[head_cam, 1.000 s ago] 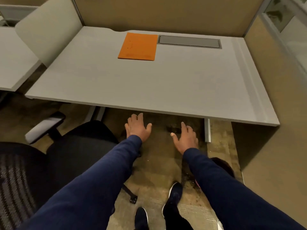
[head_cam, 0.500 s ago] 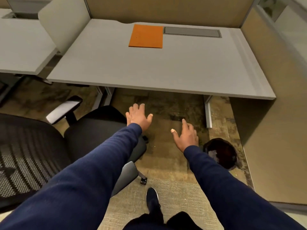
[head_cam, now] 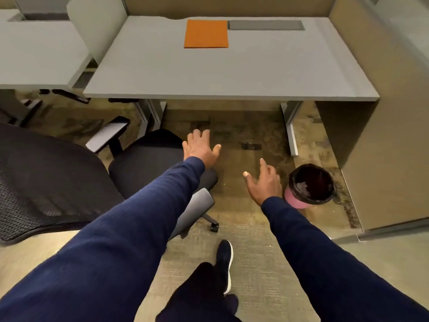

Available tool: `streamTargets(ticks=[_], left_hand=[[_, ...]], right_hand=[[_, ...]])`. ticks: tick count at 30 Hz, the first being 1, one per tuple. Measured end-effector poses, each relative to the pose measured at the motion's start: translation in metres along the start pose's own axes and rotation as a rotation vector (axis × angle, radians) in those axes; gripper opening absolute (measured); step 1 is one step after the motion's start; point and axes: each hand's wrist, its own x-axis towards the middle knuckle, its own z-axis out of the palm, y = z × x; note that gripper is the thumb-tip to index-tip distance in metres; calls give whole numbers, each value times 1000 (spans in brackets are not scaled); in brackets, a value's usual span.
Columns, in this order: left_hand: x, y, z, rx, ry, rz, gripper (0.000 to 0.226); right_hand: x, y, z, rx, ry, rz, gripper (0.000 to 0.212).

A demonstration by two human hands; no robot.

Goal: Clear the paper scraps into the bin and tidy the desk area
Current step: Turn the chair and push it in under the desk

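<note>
A pink bin (head_cam: 310,185) with a black liner stands on the carpet at the right, just in front of the desk's right leg; pale scraps show inside it. The grey desk (head_cam: 232,73) carries only an orange square mat (head_cam: 206,33) at its back. My left hand (head_cam: 200,148) is stretched forward, fingers spread, over the front edge of the chair seat, holding nothing. My right hand (head_cam: 264,181) is also empty with fingers apart, just left of the bin.
A black mesh office chair (head_cam: 58,173) with grey armrests fills the left. A grey cable flap (head_cam: 265,25) is set in the desk's back edge. Beige partitions (head_cam: 380,126) wall the right side. A second desk (head_cam: 39,54) stands at the left. My dark shoe (head_cam: 225,259) is on the carpet.
The view has pulled back from the desk, so the bin and more of the chair have come into sight. Both hands stay stretched out, open and empty.
</note>
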Motion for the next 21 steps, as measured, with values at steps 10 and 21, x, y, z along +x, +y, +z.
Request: streamTargets(ticks=[10, 21], left_hand=[[-23, -36, -42, 21, 14, 89, 58], [-1, -70, -98, 196, -157, 398, 61]], right_hand=[[-74, -35, 22, 23, -3, 56, 76], [-115, -119, 70, 88, 137, 204, 78]])
